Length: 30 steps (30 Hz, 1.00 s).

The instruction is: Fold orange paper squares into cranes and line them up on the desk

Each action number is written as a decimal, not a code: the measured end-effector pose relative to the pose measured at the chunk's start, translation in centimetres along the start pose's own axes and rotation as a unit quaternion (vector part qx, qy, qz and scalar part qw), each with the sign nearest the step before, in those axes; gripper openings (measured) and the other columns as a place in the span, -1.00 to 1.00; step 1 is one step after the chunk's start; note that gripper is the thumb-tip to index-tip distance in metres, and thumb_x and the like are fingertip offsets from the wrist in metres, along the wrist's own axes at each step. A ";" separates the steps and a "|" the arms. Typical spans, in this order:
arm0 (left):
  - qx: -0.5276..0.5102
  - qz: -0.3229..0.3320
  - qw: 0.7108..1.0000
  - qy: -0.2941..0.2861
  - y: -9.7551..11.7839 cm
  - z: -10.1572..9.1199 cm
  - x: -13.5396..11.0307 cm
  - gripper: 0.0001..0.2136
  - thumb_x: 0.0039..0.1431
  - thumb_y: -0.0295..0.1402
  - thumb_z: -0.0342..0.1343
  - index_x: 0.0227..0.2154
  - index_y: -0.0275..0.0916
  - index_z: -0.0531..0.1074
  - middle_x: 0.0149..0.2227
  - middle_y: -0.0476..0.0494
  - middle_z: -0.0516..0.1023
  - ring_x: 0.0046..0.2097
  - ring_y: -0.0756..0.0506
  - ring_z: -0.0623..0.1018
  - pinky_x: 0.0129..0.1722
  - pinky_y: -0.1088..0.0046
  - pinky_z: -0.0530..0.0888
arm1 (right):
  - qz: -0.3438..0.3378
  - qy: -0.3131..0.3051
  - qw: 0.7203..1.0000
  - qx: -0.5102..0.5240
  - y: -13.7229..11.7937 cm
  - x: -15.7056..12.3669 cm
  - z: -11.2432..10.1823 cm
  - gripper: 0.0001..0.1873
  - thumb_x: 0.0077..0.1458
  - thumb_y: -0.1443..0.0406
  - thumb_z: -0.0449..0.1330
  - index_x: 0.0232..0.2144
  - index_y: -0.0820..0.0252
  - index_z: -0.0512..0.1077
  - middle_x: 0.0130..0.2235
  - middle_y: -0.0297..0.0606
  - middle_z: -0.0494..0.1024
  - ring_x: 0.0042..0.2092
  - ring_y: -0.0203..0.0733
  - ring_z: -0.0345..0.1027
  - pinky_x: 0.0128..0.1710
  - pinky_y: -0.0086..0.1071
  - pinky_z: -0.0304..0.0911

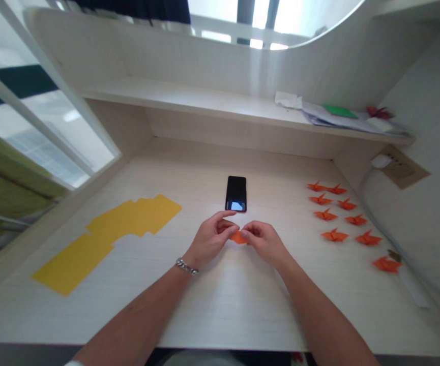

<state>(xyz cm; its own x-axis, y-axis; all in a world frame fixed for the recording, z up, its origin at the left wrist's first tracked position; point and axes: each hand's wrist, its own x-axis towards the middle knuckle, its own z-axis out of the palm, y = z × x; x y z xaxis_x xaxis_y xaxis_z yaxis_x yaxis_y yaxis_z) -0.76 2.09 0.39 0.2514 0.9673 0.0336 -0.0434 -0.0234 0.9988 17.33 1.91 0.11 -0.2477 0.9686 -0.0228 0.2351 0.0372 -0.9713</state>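
A small folded piece of orange paper (238, 237) is pinched between my two hands, low over the middle of the desk. My left hand (212, 235) grips its left side with thumb and finger, and a chain bracelet circles that wrist. On the right side, the thumb and fingers of my right hand (263, 239) close on the paper. My fingertips cover parts of its edges. Just beyond the hands lies a black phone (237, 190), close to my left index finger. Several orange paper cranes (334, 235) stand in rough rows to the right.
Yellow paper sheets (128, 221) lie overlapped on the left of the desk (189, 315). A cable (382, 229) runs along the right wall from a plug in the socket (401, 165). Papers and a green sheet (340, 111) rest on the shelf above.
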 end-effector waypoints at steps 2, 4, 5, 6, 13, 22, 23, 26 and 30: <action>-0.027 -0.002 0.999 0.033 -0.1 0.3 0.0 -0.51 0.00 -0.32 0.24 0.02 -0.28 0.29 -0.16 -0.26 0.56 -0.14 -0.13 0.56 -0.14 0.28 0.50 | 0.003 0.045 0.998 0.037 0.1 0.2 0.3 -0.77 0.02 0.16 0.21 -0.43 0.24 0.46 -0.45 -0.29 0.51 -0.41 -0.26 0.34 -0.38 -0.39 0.26; -0.019 -0.005 1.000 0.018 -0.1 0.7 0.0 -0.52 -0.06 -0.31 0.29 -0.05 -0.30 0.34 -0.10 -0.29 0.53 -0.11 -0.15 0.55 -0.12 0.28 0.49 | 0.003 0.082 0.993 0.087 0.2 0.3 0.7 -0.76 0.01 0.15 0.21 -0.43 0.24 0.45 -0.43 -0.29 0.51 -0.38 -0.25 0.36 -0.33 -0.38 0.28; -0.007 -0.004 1.000 -0.003 -0.1 0.8 -0.1 -0.56 -0.08 -0.30 0.30 -0.10 -0.31 0.38 -0.10 -0.29 0.53 -0.11 -0.15 0.55 -0.11 0.28 0.49 | 0.001 0.092 0.990 0.110 0.2 0.4 0.8 -0.76 0.01 0.15 0.22 -0.43 0.24 0.45 -0.42 -0.28 0.52 -0.37 -0.24 0.37 -0.31 -0.37 0.29; 0.005 -0.001 1.000 -0.022 -0.2 1.0 -0.1 -0.60 -0.07 -0.30 0.29 -0.15 -0.32 0.42 -0.11 -0.28 0.53 -0.12 -0.15 0.55 -0.10 0.28 0.48 | -0.001 0.098 0.987 0.130 0.3 0.4 1.0 -0.76 0.00 0.14 0.22 -0.43 0.24 0.45 -0.41 -0.28 0.52 -0.37 -0.24 0.37 -0.30 -0.37 0.29; 0.013 -0.007 0.999 0.050 -0.3 0.9 0.2 -0.77 0.04 -0.24 0.20 -0.34 -0.32 0.49 -0.31 -0.18 0.58 -0.25 -0.09 0.55 -0.20 0.38 0.48 | 0.013 0.071 0.991 0.115 0.9 0.4 1.7 -0.71 -0.01 0.12 0.23 -0.39 0.26 0.47 -0.36 -0.21 0.56 -0.34 -0.20 0.41 -0.30 -0.35 0.31; 0.040 -0.015 0.999 0.007 0.4 0.7 -0.3 -0.76 0.04 -0.21 0.19 -0.38 -0.32 0.52 -0.44 -0.15 0.57 -0.41 -0.03 0.51 -0.40 0.47 0.47 | 0.013 0.071 0.984 0.161 -0.1 0.2 0.7 -0.63 -0.17 0.18 0.36 -0.29 0.23 0.44 -0.42 -0.25 0.56 -0.41 -0.22 0.44 -0.39 -0.35 0.36; 0.042 -0.014 0.999 0.005 0.5 0.8 -0.3 -0.76 0.05 -0.22 0.18 -0.37 -0.32 0.53 -0.43 -0.15 0.57 -0.40 -0.04 0.52 -0.38 0.46 0.47 | 0.010 0.076 0.986 0.150 -0.1 0.2 0.7 -0.66 -0.16 0.18 0.36 -0.33 0.25 0.45 -0.44 -0.25 0.55 -0.43 -0.22 0.43 -0.40 -0.35 0.36; 0.039 -0.019 0.999 0.006 0.7 0.8 -0.3 -0.77 0.06 -0.24 0.18 -0.35 -0.33 0.54 -0.42 -0.17 0.59 -0.39 -0.05 0.53 -0.37 0.45 0.49 | 0.014 0.083 0.986 0.142 -0.2 0.1 0.6 -0.72 -0.15 0.19 0.35 -0.41 0.27 0.46 -0.47 -0.22 0.55 -0.45 -0.22 0.42 -0.41 -0.34 0.36; 0.077 0.001 0.997 0.004 0.8 0.6 -0.3 -0.81 0.05 -0.27 0.18 -0.37 -0.30 0.55 -0.44 -0.15 0.59 -0.42 -0.04 0.53 -0.41 0.48 0.48 | 0.017 0.064 0.991 0.119 -0.4 0.0 0.5 -0.74 -0.16 0.19 0.35 -0.44 0.25 0.46 -0.46 -0.25 0.55 -0.43 -0.21 0.43 -0.40 -0.34 0.37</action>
<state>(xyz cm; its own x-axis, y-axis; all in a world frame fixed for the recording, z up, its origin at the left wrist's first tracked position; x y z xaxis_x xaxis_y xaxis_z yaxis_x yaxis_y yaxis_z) -0.25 1.61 1.17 0.2446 0.9690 0.0355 0.1058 -0.0631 0.9924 16.77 1.76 0.38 -0.1177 0.9922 -0.0417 0.0087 -0.0410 -0.9991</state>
